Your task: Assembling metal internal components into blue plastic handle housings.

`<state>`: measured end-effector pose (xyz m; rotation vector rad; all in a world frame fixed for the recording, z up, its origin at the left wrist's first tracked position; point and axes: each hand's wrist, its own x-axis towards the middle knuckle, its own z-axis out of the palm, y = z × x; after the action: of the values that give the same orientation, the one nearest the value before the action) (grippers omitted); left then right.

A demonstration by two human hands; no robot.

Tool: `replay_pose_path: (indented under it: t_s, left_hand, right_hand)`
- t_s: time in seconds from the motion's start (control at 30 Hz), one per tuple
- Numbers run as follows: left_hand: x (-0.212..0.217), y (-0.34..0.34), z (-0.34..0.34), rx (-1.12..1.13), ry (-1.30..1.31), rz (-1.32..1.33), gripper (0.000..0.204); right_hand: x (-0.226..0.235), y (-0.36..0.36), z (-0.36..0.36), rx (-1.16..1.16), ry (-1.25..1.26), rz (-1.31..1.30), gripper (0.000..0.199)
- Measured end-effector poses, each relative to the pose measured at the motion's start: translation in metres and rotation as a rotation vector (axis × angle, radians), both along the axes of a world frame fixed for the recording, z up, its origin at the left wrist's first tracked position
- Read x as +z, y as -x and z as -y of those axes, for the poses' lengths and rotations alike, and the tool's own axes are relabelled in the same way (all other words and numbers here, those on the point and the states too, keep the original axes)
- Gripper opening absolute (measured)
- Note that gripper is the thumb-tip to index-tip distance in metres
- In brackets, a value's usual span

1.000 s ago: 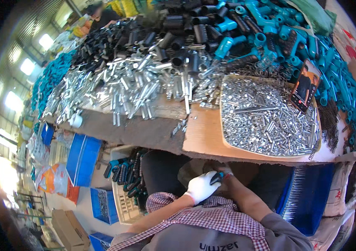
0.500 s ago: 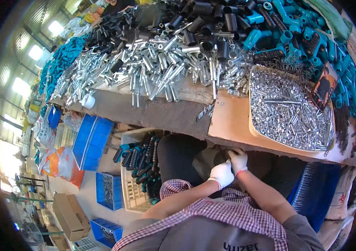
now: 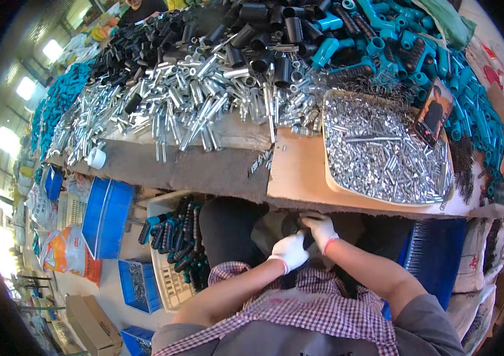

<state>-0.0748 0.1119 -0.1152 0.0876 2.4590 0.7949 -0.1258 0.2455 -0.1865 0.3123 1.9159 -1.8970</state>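
Observation:
Both of my hands wear white gloves and are low in front of my lap, below the table's front edge. My left hand [image 3: 290, 251] is closed, its fingers curled near a dark rounded thing that I cannot make out. Slightly higher and to the right, my right hand [image 3: 321, 229] is also closed beside that dark thing, its fingers pointing left. What either hand grips is hidden by the gloves and the shade under the table.
On the table, a shallow tray [image 3: 327, 160] holds small metal pins. Metal tubes [image 3: 195, 107], black sleeves [image 3: 243, 35] and teal handles [image 3: 376, 56] lie heaped behind. A phone [image 3: 434, 113] leans by the tray. To my left stand a crate [image 3: 166, 267] and blue bins [image 3: 109, 207].
The whole view has shifted, moving the table and its heaps leftward. My hands have moved apart from each other, the left one now lower and left of the right.

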Motion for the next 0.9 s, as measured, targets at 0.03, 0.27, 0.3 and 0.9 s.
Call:
replay_pose_path:
  t_s: [0.03, 0.27, 0.3, 0.9]
  left_hand:
    - [0.002, 0.005, -0.007, 0.002, 0.017, 0.011, 0.045]
    - [-0.03, 0.002, -0.014, 0.072, 0.037, -0.069, 0.039]
    - [-0.016, -0.001, -0.008, 0.066, 0.017, -0.04, 0.04]
    - [0.192, -0.048, 0.174, 0.42, -0.073, -0.503, 0.054]
  right_hand:
    - [-0.019, -0.002, -0.002, -0.019, -0.227, -0.091, 0.027]
    - [-0.058, 0.002, 0.014, -0.141, -0.507, -0.123, 0.022]
    - [-0.029, -0.005, 0.014, -0.104, -0.362, -0.135, 0.023]
    - [0.002, -0.015, -0.097, -0.25, 0.429, 0.375, 0.042]
